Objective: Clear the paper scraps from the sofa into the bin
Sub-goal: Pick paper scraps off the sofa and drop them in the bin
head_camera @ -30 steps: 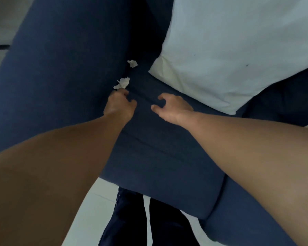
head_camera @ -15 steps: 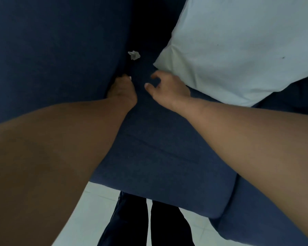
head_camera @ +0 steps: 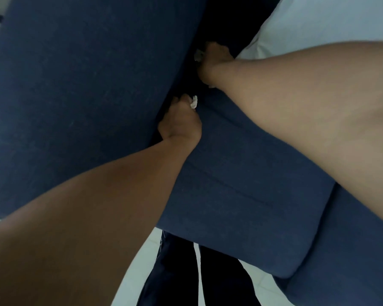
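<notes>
On the dark blue sofa [head_camera: 241, 173], my left hand [head_camera: 179, 120] rests at the crease between seat and armrest, fingers closed on a small white paper scrap [head_camera: 194, 103] that sticks out at the fingertips. Farther back in the same crease, my right hand [head_camera: 215, 62] reaches to a second crumpled white scrap [head_camera: 198, 55], fingers curled at it; whether it is gripped is unclear. No bin is in view.
A white pillow [head_camera: 318, 25] lies on the seat at the upper right, touching my right wrist. The wide blue armrest [head_camera: 86, 85] fills the left. Below the seat's front edge are my dark trouser legs [head_camera: 197, 272] and pale floor tiles [head_camera: 137, 272].
My left hand has closed on the nearer scrap and pulled back slightly. My right hand moved forward and left from the pillow's corner to the farther scrap.
</notes>
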Demonstrator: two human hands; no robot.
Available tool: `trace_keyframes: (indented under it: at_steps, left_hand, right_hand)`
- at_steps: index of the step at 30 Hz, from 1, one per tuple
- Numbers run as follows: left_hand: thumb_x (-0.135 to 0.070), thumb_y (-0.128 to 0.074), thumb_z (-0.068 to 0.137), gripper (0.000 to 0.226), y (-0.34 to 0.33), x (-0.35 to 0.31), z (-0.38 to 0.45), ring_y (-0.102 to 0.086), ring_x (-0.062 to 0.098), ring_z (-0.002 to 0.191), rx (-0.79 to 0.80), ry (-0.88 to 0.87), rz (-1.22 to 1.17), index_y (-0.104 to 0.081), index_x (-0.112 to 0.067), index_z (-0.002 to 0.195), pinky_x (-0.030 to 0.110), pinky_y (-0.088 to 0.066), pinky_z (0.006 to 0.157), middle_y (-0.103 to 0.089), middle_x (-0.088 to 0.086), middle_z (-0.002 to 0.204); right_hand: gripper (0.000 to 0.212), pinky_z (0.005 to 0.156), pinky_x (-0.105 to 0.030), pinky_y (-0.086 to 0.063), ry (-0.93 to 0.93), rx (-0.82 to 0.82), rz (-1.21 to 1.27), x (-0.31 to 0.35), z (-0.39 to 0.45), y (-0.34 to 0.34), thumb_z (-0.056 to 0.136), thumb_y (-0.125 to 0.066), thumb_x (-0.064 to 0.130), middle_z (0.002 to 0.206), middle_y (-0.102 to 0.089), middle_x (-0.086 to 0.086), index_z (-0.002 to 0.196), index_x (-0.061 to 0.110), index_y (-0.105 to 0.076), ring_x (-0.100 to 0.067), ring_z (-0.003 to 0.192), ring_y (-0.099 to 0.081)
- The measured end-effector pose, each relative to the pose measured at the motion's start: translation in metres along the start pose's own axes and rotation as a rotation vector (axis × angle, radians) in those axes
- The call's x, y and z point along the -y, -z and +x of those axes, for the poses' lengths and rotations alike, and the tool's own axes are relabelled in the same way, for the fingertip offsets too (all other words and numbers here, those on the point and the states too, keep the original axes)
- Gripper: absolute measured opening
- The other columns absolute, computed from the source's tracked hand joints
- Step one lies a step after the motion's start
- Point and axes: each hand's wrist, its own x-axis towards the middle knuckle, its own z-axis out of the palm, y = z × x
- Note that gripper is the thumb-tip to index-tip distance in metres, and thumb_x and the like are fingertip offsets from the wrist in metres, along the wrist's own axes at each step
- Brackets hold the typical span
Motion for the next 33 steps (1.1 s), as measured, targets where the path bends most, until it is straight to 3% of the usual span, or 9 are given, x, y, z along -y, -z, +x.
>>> trace_keyframes:
  at_steps: [3,7,11,14,17,24,29,33]
  left_hand:
    - [-0.024,-0.057,0.103,0.021,0.001,-0.001,0.002,-0.063,0.02,0.099,-0.004,0.004,-0.02,-0.065,-0.02,0.122,0.034,-0.052,0.066,-0.06,0.002,0.121]
    - [-0.026,-0.058,0.103,0.021,0.005,0.0,0.001,-0.062,0.018,0.094,-0.009,-0.003,-0.012,-0.066,-0.02,0.122,0.03,-0.043,0.059,-0.061,0.002,0.121]
    - [-0.028,-0.058,0.102,0.023,0.015,-0.002,-0.011,-0.063,0.02,0.093,0.01,-0.014,0.01,-0.066,-0.021,0.122,0.033,-0.047,0.061,-0.061,0.003,0.119]
    - [-0.031,-0.059,0.101,0.025,0.026,-0.01,-0.023,-0.064,0.023,0.097,0.008,-0.027,0.014,-0.065,-0.022,0.123,0.039,-0.056,0.069,-0.063,0.003,0.119]
    - [-0.035,-0.059,0.101,0.028,0.033,-0.021,-0.037,-0.064,0.023,0.101,0.01,-0.024,0.013,-0.064,-0.024,0.125,0.039,-0.055,0.073,-0.065,0.001,0.118]
    - [-0.039,-0.059,0.098,0.028,0.025,-0.028,-0.083,-0.062,0.025,0.105,-0.006,0.018,0.032,-0.063,-0.026,0.123,0.043,-0.055,0.078,-0.068,-0.001,0.114]
    - [-0.038,-0.057,0.098,0.027,0.013,-0.013,-0.123,-0.061,0.025,0.107,-0.037,0.055,0.013,-0.064,-0.027,0.122,0.039,-0.038,0.086,-0.068,-0.002,0.115]
    - [-0.036,-0.057,0.097,0.023,0.01,0.019,-0.159,-0.063,0.022,0.098,0.015,0.103,-0.103,-0.065,-0.028,0.117,0.036,-0.047,0.081,-0.067,-0.005,0.109]
  right_hand:
    - [0.03,0.08,-0.029,-0.047,-0.01,-0.013,-0.018,-0.002,0.001,-0.004,0.109,-0.053,0.027,0.133,-0.062,-0.009,0.131,0.009,-0.06,-0.023,0.116,-0.063]
    - [0.022,0.079,-0.023,-0.044,0.035,-0.076,0.071,-0.014,-0.022,-0.001,0.106,-0.05,0.015,0.12,-0.065,0.0,0.12,0.012,-0.065,-0.016,0.107,-0.062]
    - [0.022,0.08,-0.022,-0.045,0.076,-0.09,0.136,-0.035,-0.063,0.008,0.106,-0.044,0.015,0.125,-0.067,0.001,0.117,0.012,-0.063,-0.013,0.102,-0.061]
    - [0.026,0.073,-0.026,-0.043,0.051,-0.112,0.086,-0.049,-0.09,0.018,0.107,-0.044,0.02,0.123,-0.067,-0.003,0.125,0.015,-0.062,-0.014,0.093,-0.055]
    - [0.031,0.071,-0.028,-0.042,0.029,-0.116,0.022,-0.061,-0.111,0.024,0.108,-0.046,0.025,0.122,-0.067,-0.004,0.134,0.019,-0.06,-0.019,0.094,-0.058]
    - [0.016,0.063,-0.031,-0.045,0.078,-0.145,-0.058,-0.08,-0.156,0.022,0.105,-0.05,0.027,0.104,-0.066,0.002,0.115,0.024,-0.062,-0.02,0.087,-0.059]
    - [0.008,0.06,-0.033,-0.041,0.167,-0.109,-0.146,-0.091,-0.19,0.016,0.104,-0.05,0.031,0.098,-0.063,0.003,0.104,0.027,-0.057,-0.023,0.085,-0.06]
    - [0.011,0.06,-0.034,-0.04,0.257,-0.059,-0.257,-0.092,-0.221,-0.003,0.104,-0.049,0.032,0.098,-0.063,0.003,0.103,0.023,-0.055,-0.023,0.08,-0.058]
